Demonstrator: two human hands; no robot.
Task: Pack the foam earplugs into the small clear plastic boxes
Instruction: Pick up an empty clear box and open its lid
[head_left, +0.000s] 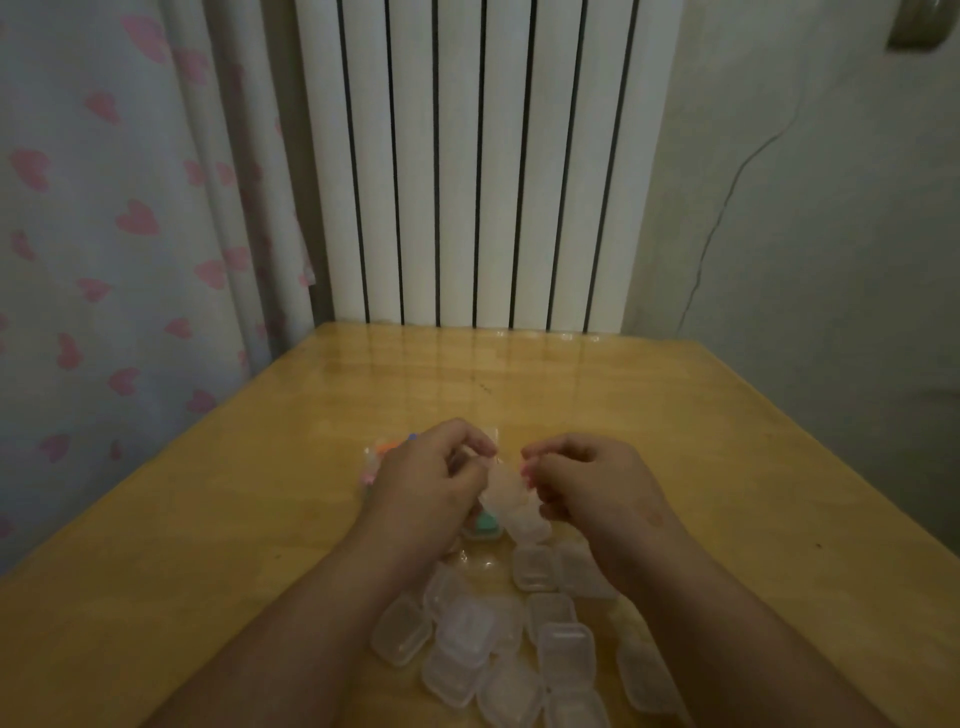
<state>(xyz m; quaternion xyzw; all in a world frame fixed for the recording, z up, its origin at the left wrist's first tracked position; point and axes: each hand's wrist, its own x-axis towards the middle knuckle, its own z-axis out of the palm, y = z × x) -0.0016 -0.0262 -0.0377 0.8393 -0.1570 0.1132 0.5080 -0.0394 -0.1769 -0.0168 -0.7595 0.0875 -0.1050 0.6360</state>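
My left hand (436, 478) and my right hand (587, 483) meet above the wooden table (208, 519), fingers curled, both holding one small clear plastic box (506, 491) between them. A box with a green earplug inside (485, 522) lies just under the left hand. A clear bag of colourful foam earplugs (387, 449) lies behind my left hand, mostly hidden by it. Several empty clear boxes (467, 634) are heaped on the table between my forearms.
A white radiator (478, 166) stands behind the table's far edge. A curtain with pink hearts (104, 234) hangs at the left, and a grey wall is on the right. Bare tabletop stretches to the left and right of my arms.
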